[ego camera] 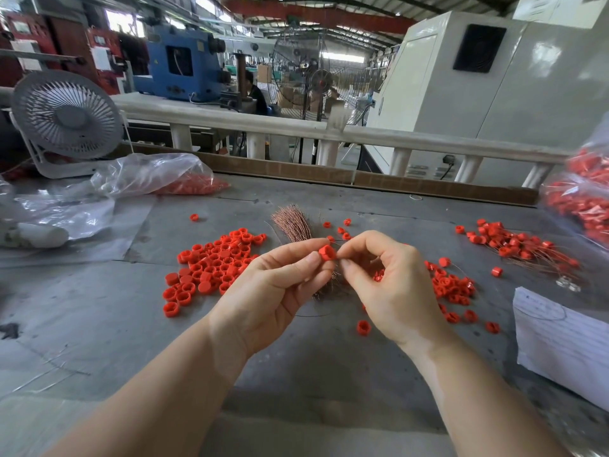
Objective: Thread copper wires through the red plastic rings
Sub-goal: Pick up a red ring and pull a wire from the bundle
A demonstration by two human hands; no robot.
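Both forearms reach over the worktop (99, 324) as left hand (273, 285) pinches a red ring (327, 252), right hand (389, 285) pinching (seemingly) copper wire, threading underway.

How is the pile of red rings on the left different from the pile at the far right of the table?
The left pile is bare rings packed close together, with no wires showing among them. The far-right pile is looser, and thin copper wires trail out of it toward the right. The left pile lies near the left hand, the far-right pile well past the right hand. Both are the same red plastic rings on the grey table.
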